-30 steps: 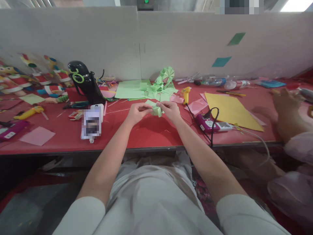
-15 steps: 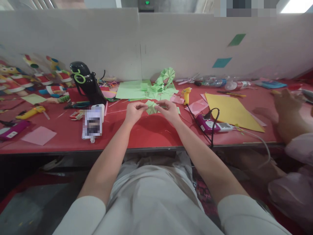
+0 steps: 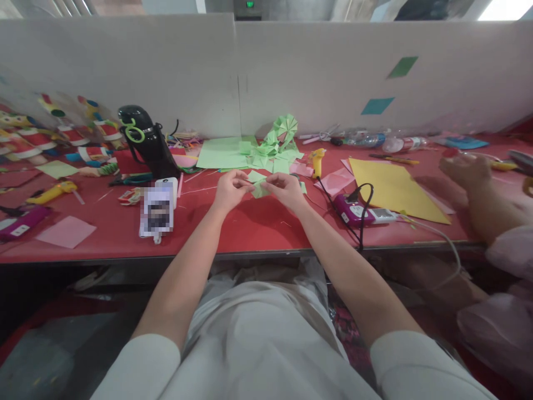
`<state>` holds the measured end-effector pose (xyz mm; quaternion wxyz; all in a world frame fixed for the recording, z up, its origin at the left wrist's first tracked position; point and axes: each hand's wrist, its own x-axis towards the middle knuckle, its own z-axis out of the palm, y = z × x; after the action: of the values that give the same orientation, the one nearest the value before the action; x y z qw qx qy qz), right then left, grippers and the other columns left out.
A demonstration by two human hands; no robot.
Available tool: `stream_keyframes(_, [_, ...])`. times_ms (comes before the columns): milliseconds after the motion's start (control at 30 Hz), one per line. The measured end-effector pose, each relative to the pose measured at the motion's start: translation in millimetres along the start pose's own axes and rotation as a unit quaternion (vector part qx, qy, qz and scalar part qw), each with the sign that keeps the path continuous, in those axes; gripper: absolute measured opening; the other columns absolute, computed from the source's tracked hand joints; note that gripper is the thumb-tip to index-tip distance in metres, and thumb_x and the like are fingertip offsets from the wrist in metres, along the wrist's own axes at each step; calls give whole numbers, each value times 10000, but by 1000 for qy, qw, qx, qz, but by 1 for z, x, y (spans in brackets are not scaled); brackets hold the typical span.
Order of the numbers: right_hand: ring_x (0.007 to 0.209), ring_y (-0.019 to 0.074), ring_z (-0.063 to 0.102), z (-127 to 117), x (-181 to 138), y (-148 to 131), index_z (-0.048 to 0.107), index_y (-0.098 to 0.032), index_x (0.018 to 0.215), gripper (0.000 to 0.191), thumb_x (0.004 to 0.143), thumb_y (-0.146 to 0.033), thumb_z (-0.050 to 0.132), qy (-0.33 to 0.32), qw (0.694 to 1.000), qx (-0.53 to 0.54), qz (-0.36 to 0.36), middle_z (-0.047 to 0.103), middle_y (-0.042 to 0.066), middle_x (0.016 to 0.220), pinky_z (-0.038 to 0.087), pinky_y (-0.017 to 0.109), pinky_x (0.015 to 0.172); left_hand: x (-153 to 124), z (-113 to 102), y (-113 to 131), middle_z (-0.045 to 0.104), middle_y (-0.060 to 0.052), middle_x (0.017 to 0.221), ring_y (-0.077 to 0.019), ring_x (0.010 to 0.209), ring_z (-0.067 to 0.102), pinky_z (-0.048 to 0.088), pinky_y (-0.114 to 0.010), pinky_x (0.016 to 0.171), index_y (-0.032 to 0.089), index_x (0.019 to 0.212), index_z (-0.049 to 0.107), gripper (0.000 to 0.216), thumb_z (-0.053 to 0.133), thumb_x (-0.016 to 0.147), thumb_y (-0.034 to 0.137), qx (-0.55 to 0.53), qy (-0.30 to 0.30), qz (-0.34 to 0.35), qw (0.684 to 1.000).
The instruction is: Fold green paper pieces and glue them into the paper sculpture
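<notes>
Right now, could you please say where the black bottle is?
In the head view, the black bottle stands on the left, between the toy figures and green sheet.

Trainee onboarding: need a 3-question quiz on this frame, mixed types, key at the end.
1. Open: What do the left grip and right grip hold between them?
2. True or false: The yellow sheet lies to the left of both grips.
3. Multiple choice: The paper square at the front left is:
a) blue
b) pink
c) white

Key:
1. A small piece of folded green paper.
2. False; it lies to their right.
3. b
</notes>
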<state>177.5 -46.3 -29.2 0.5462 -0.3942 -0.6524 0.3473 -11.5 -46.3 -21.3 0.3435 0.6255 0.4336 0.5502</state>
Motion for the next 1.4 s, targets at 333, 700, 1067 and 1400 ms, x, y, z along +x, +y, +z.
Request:
stream_keyframes(333, [735, 158, 627, 0, 0, 3, 631, -211, 888, 348, 670, -415, 809, -6, 999, 35, -10, 682, 14, 774, 520, 319, 707, 2, 0, -9, 725, -48, 713, -167, 656, 657, 526, -308, 653, 151, 758, 719, 177, 766, 686, 306, 24, -83, 29, 996])
stream_keyframes(700, [603, 146, 583, 0, 0, 5, 720, -206, 987, 332, 763, -450, 725, -36, 998, 38, 24, 627, -6, 633, 501, 316, 610, 1, 1, -7, 736, -62, 857, -186, 811, 672, 537, -335, 769, 197, 795, 746, 110, 709, 791, 300, 102, -28, 178, 978])
stream_keyframes(1067, [564, 125, 550, 2, 1, 11, 512, -238, 946, 434, 716, -502, 768, -81, 993, 81, 33, 518, -75, 587, 504, 307, 630, 3, 2, -13, 664, -110, 1154, -204, 970, 674, 574, -346, 803, 177, 929, 605, 261, 752, 721, 233, 0, -49, 55, 997])
stream_keyframes(1400, [749, 144, 601, 3, 1, 15, 494, -241, 986, 474, 686, -467, 784, -43, 998, 33, 6, 617, 22, 927, 538, 319, 676, 4, 2, -17, 666, -111, 1079, -167, 791, 682, 585, -277, 631, 163, 1017, 628, 315, 737, 734, 249, -4, -72, 39, 997])
